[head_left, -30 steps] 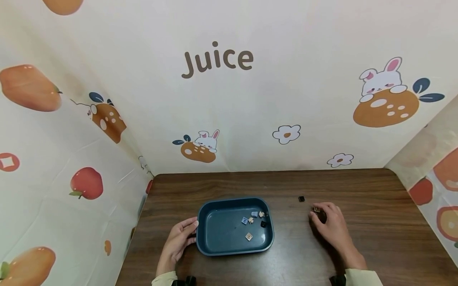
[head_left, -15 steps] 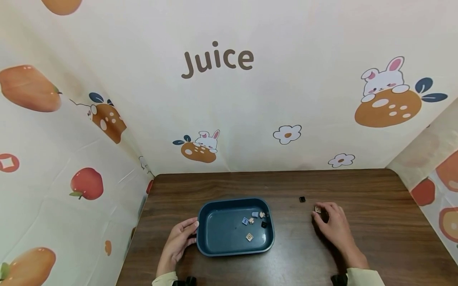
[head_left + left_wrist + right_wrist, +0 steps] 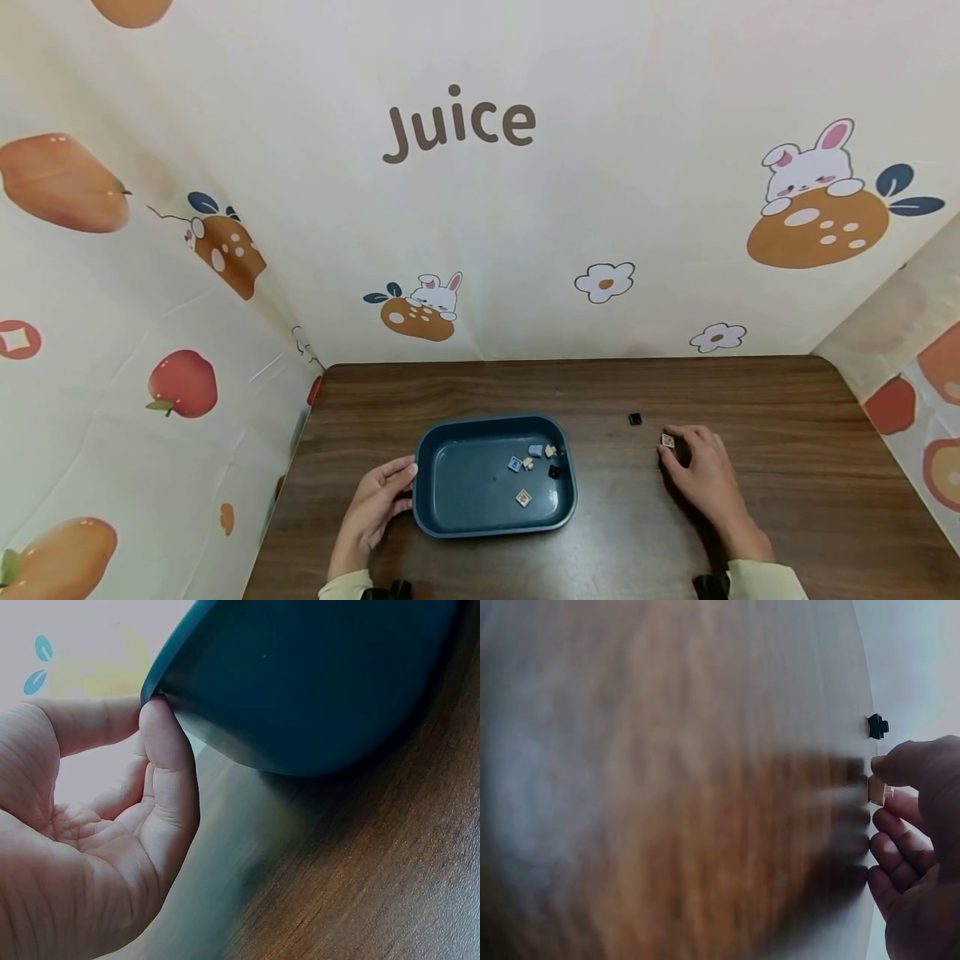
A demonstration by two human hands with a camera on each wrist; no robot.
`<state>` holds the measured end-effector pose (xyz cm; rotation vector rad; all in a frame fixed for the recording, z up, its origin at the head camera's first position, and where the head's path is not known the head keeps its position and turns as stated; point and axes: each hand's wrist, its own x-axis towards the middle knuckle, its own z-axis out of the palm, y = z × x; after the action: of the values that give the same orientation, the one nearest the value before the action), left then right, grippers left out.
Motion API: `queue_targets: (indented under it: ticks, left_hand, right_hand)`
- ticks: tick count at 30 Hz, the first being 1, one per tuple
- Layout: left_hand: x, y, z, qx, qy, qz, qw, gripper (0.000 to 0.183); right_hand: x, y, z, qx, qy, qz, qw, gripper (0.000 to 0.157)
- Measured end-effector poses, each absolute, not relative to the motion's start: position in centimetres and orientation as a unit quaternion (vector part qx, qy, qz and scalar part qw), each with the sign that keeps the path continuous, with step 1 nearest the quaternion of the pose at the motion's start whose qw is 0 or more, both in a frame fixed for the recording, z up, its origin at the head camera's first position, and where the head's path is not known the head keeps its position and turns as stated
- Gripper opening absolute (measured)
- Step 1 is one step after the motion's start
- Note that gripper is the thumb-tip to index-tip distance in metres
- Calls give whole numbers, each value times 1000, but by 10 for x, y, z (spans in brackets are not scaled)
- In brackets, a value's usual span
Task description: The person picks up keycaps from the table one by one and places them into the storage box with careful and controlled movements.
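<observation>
My left hand [image 3: 377,500] pinches the left rim of a dark blue tray [image 3: 465,532] between thumb and fingers; the left wrist view shows the thumb [image 3: 169,750] pressed at the rim. Several small pieces lie in the tray's right half, among them a blue square piece [image 3: 514,464], a beige square piece [image 3: 523,497] and a black piece [image 3: 554,472]. My right hand [image 3: 701,475] is low on the table at the right. Its thumb and forefinger pinch a small beige square piece [image 3: 667,440], like a keyboard switch, standing on the tabletop.
A small black piece [image 3: 635,419], with a stem on top in the right wrist view, stands on the brown wooden table [image 3: 480,387], just beyond the right hand. A printed cloth wall [image 3: 480,217] borders the table's back and sides.
Under the right fingers the beige piece shows more of its pale top face than before. The left hand stays at the tray rim, and the view has shifted slightly.
</observation>
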<state>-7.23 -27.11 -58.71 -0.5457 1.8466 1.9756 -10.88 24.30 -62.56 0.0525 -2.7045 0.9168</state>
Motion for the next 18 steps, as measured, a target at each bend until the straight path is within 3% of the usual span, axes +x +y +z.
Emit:
queue_targets:
  ticks: [18]
  left_hand:
    - [-72,-270,-585,-196,660,700,188,55]
  right_hand:
    - [-108,246,-626,7,-943,304,132,29]
